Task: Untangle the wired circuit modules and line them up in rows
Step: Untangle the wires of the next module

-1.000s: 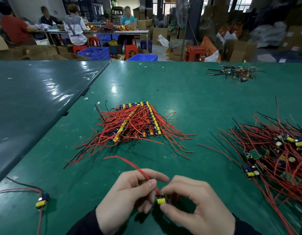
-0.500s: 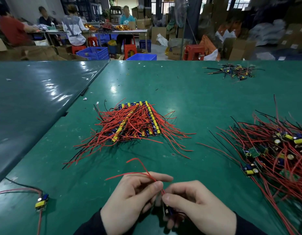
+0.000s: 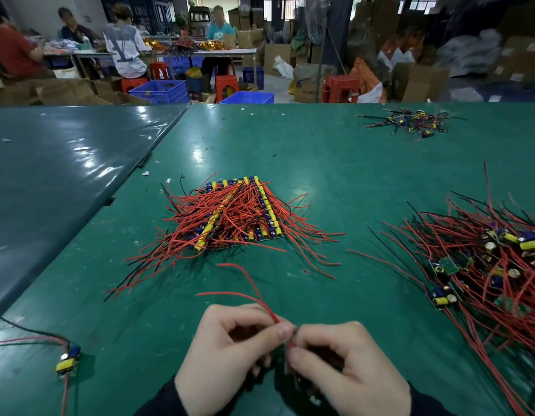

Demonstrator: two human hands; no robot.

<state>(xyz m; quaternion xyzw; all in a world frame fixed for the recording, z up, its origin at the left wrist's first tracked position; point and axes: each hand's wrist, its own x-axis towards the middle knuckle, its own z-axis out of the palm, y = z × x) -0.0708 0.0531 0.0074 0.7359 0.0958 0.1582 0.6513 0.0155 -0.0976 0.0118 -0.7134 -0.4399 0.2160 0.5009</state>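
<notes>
Near the front edge of the green table (image 3: pixel 320 163), my left hand (image 3: pixel 230 349) and my right hand (image 3: pixel 347 367) meet fingertip to fingertip. Both pinch one module's red wires (image 3: pixel 251 292), which curve up and away to the left. The module itself is hidden under my right hand's curled fingers. In the middle of the table lies a stack of modules lined up in rows (image 3: pixel 239 214), red and black leads fanning out. A tangled heap of modules (image 3: pixel 482 265) lies at the right.
A single module (image 3: pixel 68 360) with red and black leads lies at the front left. A small pile of modules (image 3: pixel 410 121) sits at the far right. A darker table (image 3: pixel 56 175) adjoins on the left. Several people work at a bench behind, among stools, crates and boxes.
The yellow part of the held module, seen between my fingertips a second ago, is now hidden under my right hand. The red wires have swung up and spread apart.
</notes>
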